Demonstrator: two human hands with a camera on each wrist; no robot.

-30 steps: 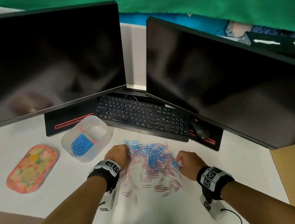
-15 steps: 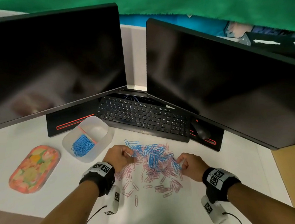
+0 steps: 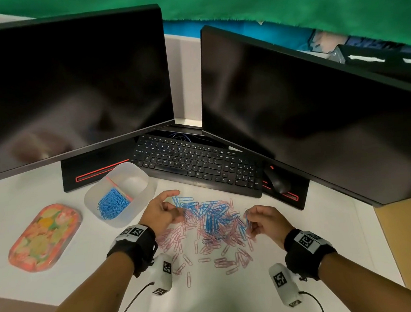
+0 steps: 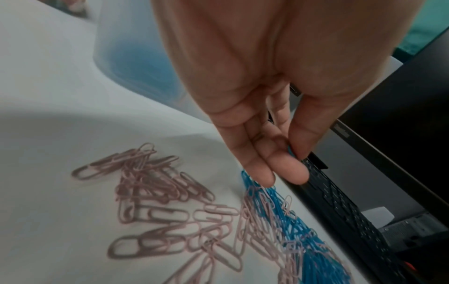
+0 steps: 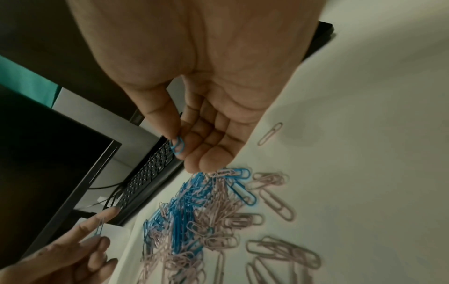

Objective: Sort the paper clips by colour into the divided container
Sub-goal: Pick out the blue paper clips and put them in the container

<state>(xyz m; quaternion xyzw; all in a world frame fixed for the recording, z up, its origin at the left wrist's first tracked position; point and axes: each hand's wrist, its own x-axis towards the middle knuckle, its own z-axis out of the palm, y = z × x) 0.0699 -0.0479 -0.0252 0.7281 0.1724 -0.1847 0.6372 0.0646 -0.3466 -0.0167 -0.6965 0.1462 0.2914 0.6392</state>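
A mixed pile of blue and pink paper clips (image 3: pixel 212 220) lies on the white desk in front of the keyboard. My left hand (image 3: pixel 175 207) hovers over the pile's left edge and pinches a blue clip (image 4: pixel 289 151) between thumb and fingers. My right hand (image 3: pixel 249 222) is at the pile's right edge, raised a little, and pinches another blue clip (image 5: pixel 177 147) upright. The translucent divided container (image 3: pixel 139 205) stands left of the pile. Its near-left compartment holds blue clips (image 3: pixel 112 203); its far-right compartment (image 3: pixel 135 183) looks empty.
A black keyboard (image 3: pixel 200 166) and mouse (image 3: pixel 276 181) lie just behind the pile, under two dark monitors (image 3: pixel 307 113). A floral oval tray (image 3: pixel 46 236) sits at the far left. Loose pink clips (image 3: pixel 222 260) are scattered toward the desk's front edge.
Both hands have lifted off the pile, each now with a blue clip pinched. The left hand's fingers have spread and shifted slightly toward the container.
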